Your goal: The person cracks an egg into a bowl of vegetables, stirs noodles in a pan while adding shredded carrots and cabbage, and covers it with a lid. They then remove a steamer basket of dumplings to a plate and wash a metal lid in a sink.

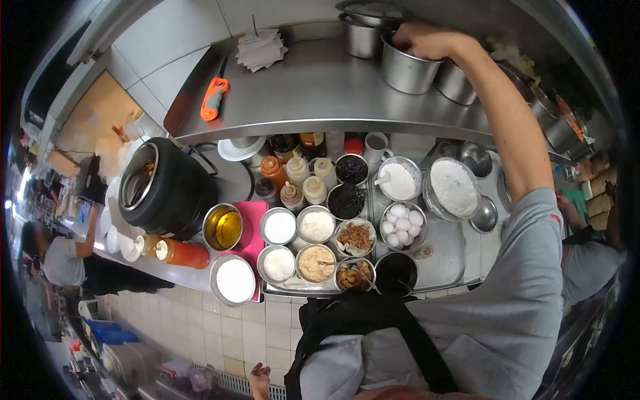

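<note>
My right hand [419,41] reaches up to the steel shelf, its fingers down inside a deep metal pot [409,73]; the rim and pot wall hide the fingertips and whatever they touch. Low in the view, away from the counter, my left hand [259,380] hangs over the tiled floor with loosely bent fingers apart and nothing in them. Beside the pot on the left stands another metal pot [363,41] with a lid tilted on it. To its right, partly behind my forearm, is a further metal pot [456,83].
Below the shelf [300,87] the counter holds a bowl of eggs [402,225], a bowl of white powder [455,189], squeeze bottles [297,171], several seasoning tubs and a black cooker [167,190]. An orange-handled tool [214,99] lies on the shelf. Other people [63,257] stand at both sides.
</note>
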`<action>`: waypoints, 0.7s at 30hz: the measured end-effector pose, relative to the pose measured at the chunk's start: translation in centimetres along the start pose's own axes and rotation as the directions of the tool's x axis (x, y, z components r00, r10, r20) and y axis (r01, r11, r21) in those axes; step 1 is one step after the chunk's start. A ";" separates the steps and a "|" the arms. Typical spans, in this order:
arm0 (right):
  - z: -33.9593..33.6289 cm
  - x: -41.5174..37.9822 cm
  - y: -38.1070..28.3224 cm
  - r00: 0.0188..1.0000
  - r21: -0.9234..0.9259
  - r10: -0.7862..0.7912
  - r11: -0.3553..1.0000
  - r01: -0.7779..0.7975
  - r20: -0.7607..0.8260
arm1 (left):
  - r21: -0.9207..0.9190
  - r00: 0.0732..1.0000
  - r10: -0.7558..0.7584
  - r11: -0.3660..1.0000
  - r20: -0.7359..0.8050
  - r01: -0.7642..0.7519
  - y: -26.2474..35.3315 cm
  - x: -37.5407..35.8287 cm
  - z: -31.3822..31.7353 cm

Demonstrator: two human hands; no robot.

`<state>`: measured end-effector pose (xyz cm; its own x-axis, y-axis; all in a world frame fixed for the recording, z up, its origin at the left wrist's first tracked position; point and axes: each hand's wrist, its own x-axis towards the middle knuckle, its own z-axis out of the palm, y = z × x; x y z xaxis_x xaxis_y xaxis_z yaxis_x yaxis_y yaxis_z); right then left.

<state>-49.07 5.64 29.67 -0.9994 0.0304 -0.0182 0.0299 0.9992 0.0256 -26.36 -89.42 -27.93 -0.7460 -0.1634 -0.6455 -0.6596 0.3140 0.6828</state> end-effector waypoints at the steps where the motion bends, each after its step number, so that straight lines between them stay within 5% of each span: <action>1: -0.3 -0.7 0.2 1.000 -0.004 0.008 1.000 -0.008 -0.001 | -0.141 0.999 0.013 0.990 0.031 -0.009 -1.2 0.6 0.2; 3: -2.0 -2.7 -1.9 0.980 0.340 0.185 0.929 -0.149 -0.076 | 0.016 0.998 -0.057 0.998 0.039 0.057 -0.6 -0.6 1.1; 8: -1.8 -5.1 -1.6 0.932 0.529 0.319 0.828 -0.185 -0.174 | 0.169 0.993 -0.081 0.984 0.089 0.065 2.7 -3.8 3.4; 11: -0.3 -5.7 -0.3 0.906 0.721 0.361 0.686 -0.099 -0.220 | 0.219 0.996 -0.034 0.976 0.087 0.014 3.3 -5.4 3.5; 13: 0.9 -5.8 0.4 0.804 0.880 0.479 0.462 0.111 -0.353 | 0.263 0.996 0.030 0.964 0.084 -0.051 3.8 -6.8 3.2; 15: 1.5 -6.5 -1.3 0.773 0.873 0.422 0.336 0.352 -0.474 | 0.272 0.992 0.103 0.955 0.069 -0.118 5.0 -8.5 3.8; 16: 2.9 -6.4 0.3 0.746 0.899 0.502 0.225 0.376 -0.437 | 0.117 0.994 0.101 0.988 0.038 -0.104 4.3 -9.4 4.4; 17: 2.9 -6.4 1.0 0.813 0.955 0.507 0.218 0.200 -0.286 | -0.041 0.995 0.098 0.994 0.007 -0.098 3.4 -10.5 4.9; 18: 3.0 -6.0 -2.5 0.821 0.942 0.467 0.230 0.246 -0.329 | 0.162 0.996 0.087 0.983 -0.010 -0.084 2.3 -11.3 5.4; 19: 3.1 -5.7 -5.9 0.826 0.926 0.425 0.237 0.293 -0.370 | 0.062 0.995 0.103 0.993 -0.014 -0.101 -0.4 -11.4 5.7; 21: 5.7 -3.8 -6.2 0.876 0.922 0.311 0.247 0.299 -0.368 | 0.175 0.992 -0.075 0.980 -0.099 0.091 6.9 -17.8 7.8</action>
<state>-45.39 -0.50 23.85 -0.8735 0.3278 0.3599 -0.2743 0.2792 -0.9202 -16.88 -77.06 -14.41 -0.6999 -0.2784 -0.6577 -0.6990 0.4564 0.5506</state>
